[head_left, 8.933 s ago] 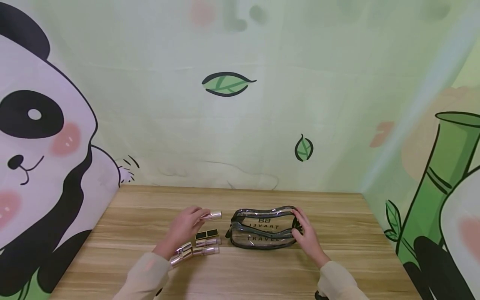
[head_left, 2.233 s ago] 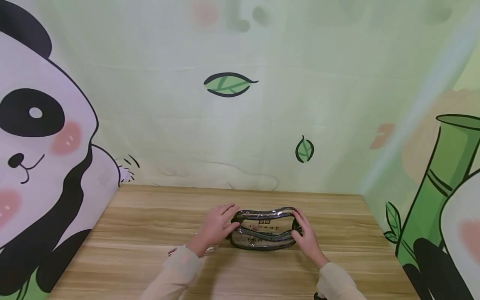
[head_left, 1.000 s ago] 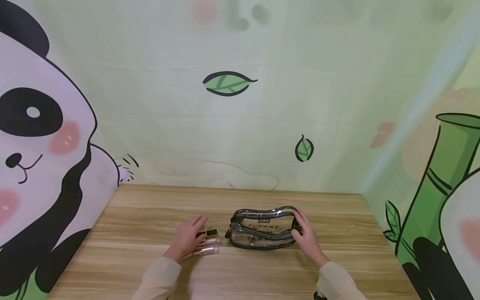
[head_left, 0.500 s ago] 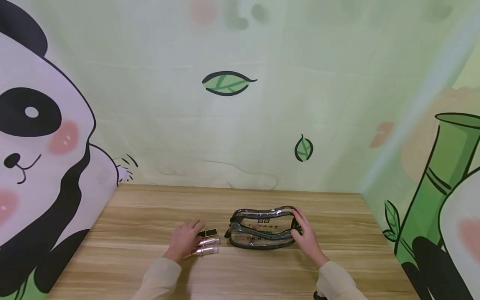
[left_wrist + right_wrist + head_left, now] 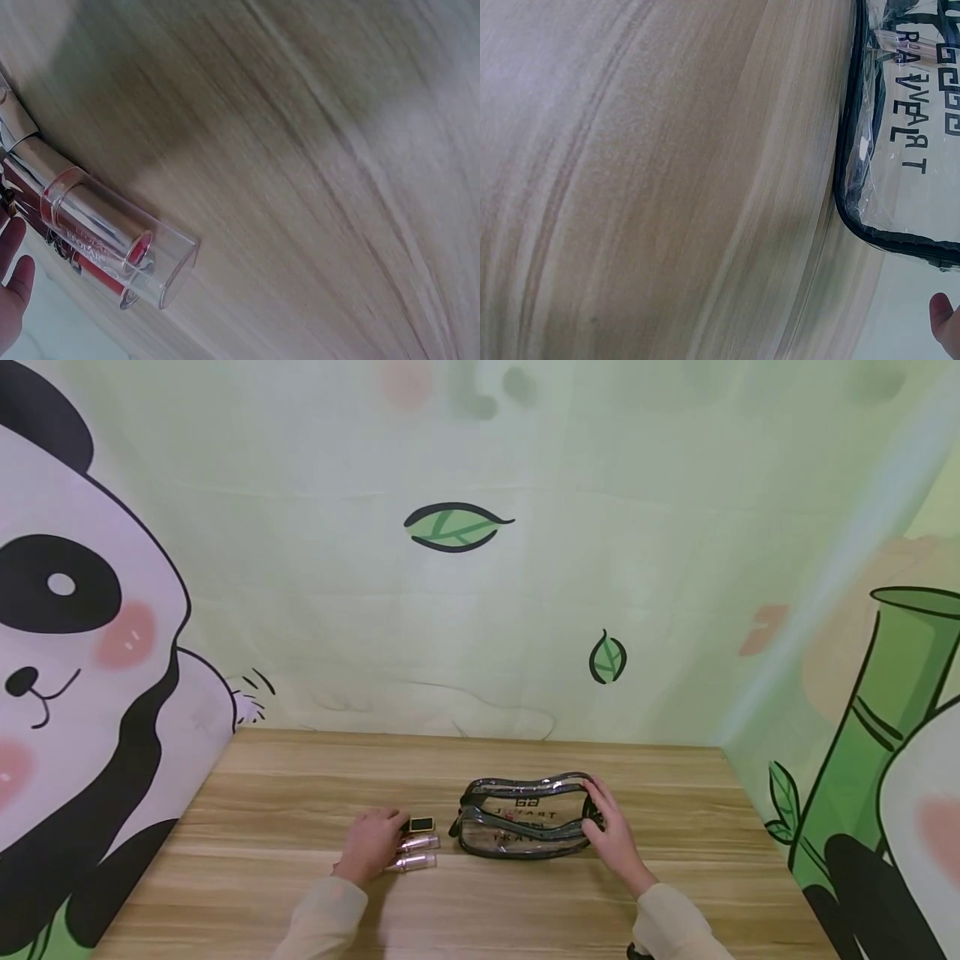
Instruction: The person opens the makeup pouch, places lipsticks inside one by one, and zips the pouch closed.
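In the head view my left hand [image 5: 369, 843] pinches the near end of a black-and-gold lipstick [image 5: 422, 825] on the table. Two shiny lipsticks with clear caps lie just below it, an upper lipstick [image 5: 420, 842] and a lower lipstick [image 5: 414, 862], their left ends hidden by the hand. The left wrist view shows the clear-capped lipstick [image 5: 112, 225] close up, fingertips at the left edge. My right hand [image 5: 617, 839] grips the right end of a clear black-trimmed travel pouch [image 5: 525, 839], whose top gapes. A pinkish tube [image 5: 907, 46] shows through its plastic.
The wooden table [image 5: 562, 910] ends at a back edge against a printed cloth backdrop [image 5: 337, 568] with pandas, leaves and bamboo. A zipper pull [image 5: 454, 828] hangs at the pouch's left end.
Earlier my left hand held a lipstick, then reached to the pouch's opening. It has since come back to the lipsticks and closed on the black one. The right hand has stayed on the pouch.
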{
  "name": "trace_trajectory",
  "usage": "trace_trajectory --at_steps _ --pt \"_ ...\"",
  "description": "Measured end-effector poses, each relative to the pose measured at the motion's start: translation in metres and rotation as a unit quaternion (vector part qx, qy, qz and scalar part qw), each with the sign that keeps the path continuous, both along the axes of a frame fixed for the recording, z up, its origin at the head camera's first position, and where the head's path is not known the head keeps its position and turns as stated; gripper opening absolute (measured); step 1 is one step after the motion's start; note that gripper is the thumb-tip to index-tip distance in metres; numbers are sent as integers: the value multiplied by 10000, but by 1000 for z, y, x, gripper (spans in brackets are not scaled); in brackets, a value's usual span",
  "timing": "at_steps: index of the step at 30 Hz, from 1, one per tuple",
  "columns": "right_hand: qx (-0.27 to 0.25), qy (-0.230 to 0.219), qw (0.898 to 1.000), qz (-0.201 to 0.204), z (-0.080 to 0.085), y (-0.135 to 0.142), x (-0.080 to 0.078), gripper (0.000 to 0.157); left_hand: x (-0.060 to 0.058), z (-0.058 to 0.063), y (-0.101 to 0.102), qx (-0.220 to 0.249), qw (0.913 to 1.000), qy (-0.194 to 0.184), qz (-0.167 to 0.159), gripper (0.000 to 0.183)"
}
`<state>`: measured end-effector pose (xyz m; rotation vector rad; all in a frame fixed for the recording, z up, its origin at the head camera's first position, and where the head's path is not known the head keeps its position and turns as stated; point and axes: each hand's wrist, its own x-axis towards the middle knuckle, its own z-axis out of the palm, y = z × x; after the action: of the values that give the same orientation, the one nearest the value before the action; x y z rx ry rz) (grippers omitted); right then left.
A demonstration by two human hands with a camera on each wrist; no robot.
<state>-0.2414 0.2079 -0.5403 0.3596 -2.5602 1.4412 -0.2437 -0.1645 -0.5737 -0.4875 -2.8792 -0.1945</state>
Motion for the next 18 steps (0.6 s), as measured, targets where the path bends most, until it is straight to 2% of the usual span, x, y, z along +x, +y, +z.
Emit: trace_trajectory --at_steps 6,11,18 --pt "24 37 10000 -2 0 0 0 60 0 1 2 88 9999 46 -45 24" --pt "26 10 10000 7 0 0 0 60 -1 1 3 171 9996 -204 20 33" --pt "16 20 10000 15 0 0 0 61 -4 3 7 317 9982 -461 227 28"
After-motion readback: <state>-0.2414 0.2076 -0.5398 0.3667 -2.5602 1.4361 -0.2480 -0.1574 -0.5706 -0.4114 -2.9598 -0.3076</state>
